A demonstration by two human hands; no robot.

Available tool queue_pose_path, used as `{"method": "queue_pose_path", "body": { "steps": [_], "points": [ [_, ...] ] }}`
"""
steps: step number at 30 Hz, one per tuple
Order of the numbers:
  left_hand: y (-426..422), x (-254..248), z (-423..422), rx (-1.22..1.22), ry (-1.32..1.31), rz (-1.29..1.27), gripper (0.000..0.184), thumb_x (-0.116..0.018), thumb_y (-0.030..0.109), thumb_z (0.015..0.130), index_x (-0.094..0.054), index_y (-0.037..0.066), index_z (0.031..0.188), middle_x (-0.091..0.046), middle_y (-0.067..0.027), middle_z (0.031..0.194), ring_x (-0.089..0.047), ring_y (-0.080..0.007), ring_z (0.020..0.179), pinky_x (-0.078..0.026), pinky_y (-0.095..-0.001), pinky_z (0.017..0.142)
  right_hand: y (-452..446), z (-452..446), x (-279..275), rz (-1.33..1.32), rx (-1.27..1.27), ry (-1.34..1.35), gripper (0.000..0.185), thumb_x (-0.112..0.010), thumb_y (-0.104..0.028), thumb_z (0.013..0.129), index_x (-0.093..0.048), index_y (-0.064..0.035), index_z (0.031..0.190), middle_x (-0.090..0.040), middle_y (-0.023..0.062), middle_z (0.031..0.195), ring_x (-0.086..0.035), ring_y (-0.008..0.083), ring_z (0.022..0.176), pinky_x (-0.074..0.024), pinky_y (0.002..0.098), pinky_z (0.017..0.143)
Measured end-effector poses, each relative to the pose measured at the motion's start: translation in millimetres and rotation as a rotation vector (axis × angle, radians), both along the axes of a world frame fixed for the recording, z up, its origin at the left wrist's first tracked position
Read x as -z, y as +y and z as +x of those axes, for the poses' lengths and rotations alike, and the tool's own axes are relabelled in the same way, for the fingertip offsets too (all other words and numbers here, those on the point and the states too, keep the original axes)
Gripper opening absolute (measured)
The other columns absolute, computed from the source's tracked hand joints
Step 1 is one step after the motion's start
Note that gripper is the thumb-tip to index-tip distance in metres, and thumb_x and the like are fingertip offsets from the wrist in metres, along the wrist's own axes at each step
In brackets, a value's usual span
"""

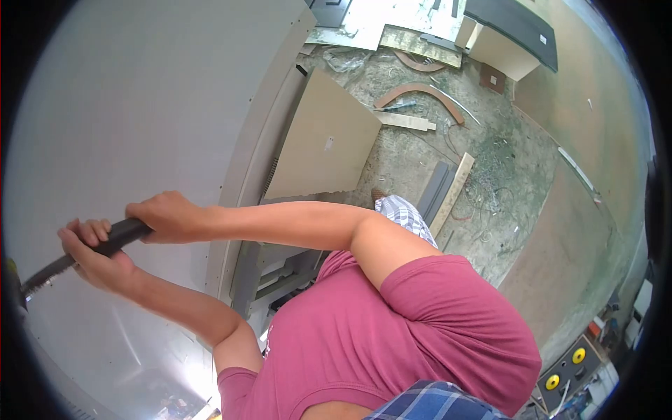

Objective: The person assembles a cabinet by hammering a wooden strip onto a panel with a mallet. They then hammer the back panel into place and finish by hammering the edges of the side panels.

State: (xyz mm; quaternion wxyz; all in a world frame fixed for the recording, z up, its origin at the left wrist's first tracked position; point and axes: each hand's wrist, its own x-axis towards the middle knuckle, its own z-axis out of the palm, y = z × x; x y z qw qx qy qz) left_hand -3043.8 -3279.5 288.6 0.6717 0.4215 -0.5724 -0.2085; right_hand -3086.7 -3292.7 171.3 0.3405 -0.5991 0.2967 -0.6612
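Note:
A long dark tool [124, 236] slants down to the far left, where a narrower part with a jagged edge reaches the dark rim of the view. My right hand [168, 215] is closed round its upper end. Further down the tool, my left hand [101, 260] is wrapped round it, with fingertips showing above and the thumb beside it. Both hands are over a large pale grey panel [161, 91]. What the tool's far end touches is too dark to make out.
A brown board [325, 140] leans beside the panel's edge. On the littered floor [490, 203] lie a curved brown strip [420, 89], grey and wooden strips [451, 196] and wires. A dark-topped box [511, 42] stands at the top right. A case with yellow discs [568, 371] is at the lower right.

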Motion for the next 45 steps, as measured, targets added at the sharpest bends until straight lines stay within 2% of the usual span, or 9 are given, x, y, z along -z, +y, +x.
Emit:
{"method": "queue_pose_path", "body": {
  "steps": [9, 11, 15, 22, 27, 30, 38, 41, 45],
  "points": [
    [52.8, -3.2, -10.2, -0.021, -0.001, -0.082, 0.031, -0.054, 0.03, 0.09, -0.044, 0.004, 0.075, -0.031, 0.0018, 0.057, -0.033, -0.0083, 0.051, -0.032, -0.0235, 0.05, 43.9, -13.0, -7.3, -0.09, -0.013, 0.036, 0.019, -0.066, -0.013, 0.069, -0.053, -0.0094, 0.083, -0.058, 0.0071, 0.066, -0.057, 0.0287, 0.061, -0.0411, 0.0393, 0.052],
    [57.9, -3.9, -4.3, 0.089, 0.023, -0.023, 0.031, -0.053, 0.028, 0.09, -0.045, 0.004, 0.074, -0.032, 0.0022, 0.056, -0.033, -0.0073, 0.049, -0.031, -0.0228, 0.047, 53.5, -12.1, -8.7, -0.064, -0.046, 0.022, 0.022, -0.066, -0.011, 0.069, -0.052, -0.0085, 0.086, -0.058, 0.0096, 0.069, -0.057, 0.0316, 0.065, -0.0418, 0.04, 0.055],
    [62.1, -0.1, -5.0, 0.18, 0.094, 0.021, 0.023, -0.049, 0.019, 0.093, -0.051, 0.001, 0.079, -0.038, 0.0019, 0.054, -0.036, -0.0062, 0.048, -0.03, -0.0232, 0.045, 64.4, -15.2, -8.6, 0.006, -0.062, 0.024, 0.028, -0.066, -0.007, 0.069, -0.05, -0.0059, 0.092, -0.057, 0.0147, 0.073, -0.055, 0.0369, 0.069, -0.0431, 0.0403, 0.06],
    [42.9, -5.3, -42.9, 0.332, 0.067, 0.03, 0.019, -0.05, 0.018, 0.092, -0.055, 0.001, 0.085, -0.042, 0.0019, 0.055, -0.042, -0.006, 0.051, -0.034, -0.0223, 0.047, 49.4, -59.6, -13.5, 0.118, 0.017, 0.057, 0.025, -0.064, -0.009, 0.074, -0.05, -0.0035, 0.094, -0.057, 0.019, 0.074, -0.056, 0.0402, 0.071, -0.0441, 0.0396, 0.059],
    [13.0, -8.7, -100.9, 0.386, 0.109, -0.009, 0.022, -0.055, 0.017, 0.09, -0.052, -0.002, 0.101, -0.045, 0.0013, 0.064, -0.046, -0.0059, 0.054, -0.038, -0.0212, 0.049, 12.7, -114.1, -25.9, 0.068, 0.068, 0.068, 0.03, -0.064, -0.013, 0.077, -0.053, -0.0007, 0.101, -0.059, 0.0224, 0.078, -0.058, 0.0415, 0.076, -0.0473, 0.0362, 0.064],
    [-9.5, -12.7, -140.8, 0.407, 0.218, -0.025, 0.025, -0.057, 0.016, 0.089, -0.051, -0.001, 0.107, -0.045, 0.001, 0.067, -0.046, -0.0052, 0.053, -0.038, -0.0198, 0.048, -8.3, -154.7, -44.9, 0.092, 0.094, 0.05, 0.034, -0.065, -0.01, 0.077, -0.052, 0.0008, 0.106, -0.061, 0.0118, 0.075, -0.048, 0.0041, 0.078, -0.0457, 0.0259, 0.067],
    [-75.6, -49.3, -220.8, 0.487, 0.212, -0.02, 0.021, -0.059, 0.019, 0.088, -0.053, -0.001, 0.088, -0.046, 0.0024, 0.058, -0.044, -0.0045, 0.046, -0.035, -0.0205, 0.042, -59.2, -236.8, -89.9, 0.104, 0.16, 0.111, 0.038, -0.062, -0.01, 0.08, -0.05, 0.0033, 0.114, -0.065, 0.0127, 0.085, -0.059, 0.01, 0.089, -0.046, 0.0257, 0.075],
    [-95.9, -58.1, -239.6, 0.462, 0.14, 0.02, 0.023, -0.059, 0.021, 0.087, -0.052, -0.001, 0.089, -0.046, 0.0013, 0.057, -0.044, -0.0056, 0.046, -0.036, -0.0219, 0.043, -75.8, -252.7, -93.9, 0.093, 0.165, 0.046, 0.04, -0.061, -0.012, 0.083, -0.05, 0.0041, 0.117, -0.066, 0.0114, 0.094, -0.063, 0.0167, 0.09, -0.0471, 0.0289, 0.08],
    [-117.6, -65.5, -262.4, 0.458, 0.079, 0.061, 0.026, -0.06, 0.021, 0.085, -0.051, -0.003, 0.09, -0.046, 0.0006, 0.057, -0.045, -0.0066, 0.046, -0.038, -0.0223, 0.043, -90.0, -271.1, -102.7, 0.18, 0.144, 0.033, 0.04, -0.059, -0.013, 0.084, -0.049, 0.0026, 0.12, -0.066, 0.0132, 0.094, -0.063, 0.0206, 0.095, -0.047, 0.0323, 0.081]
  ]
}}
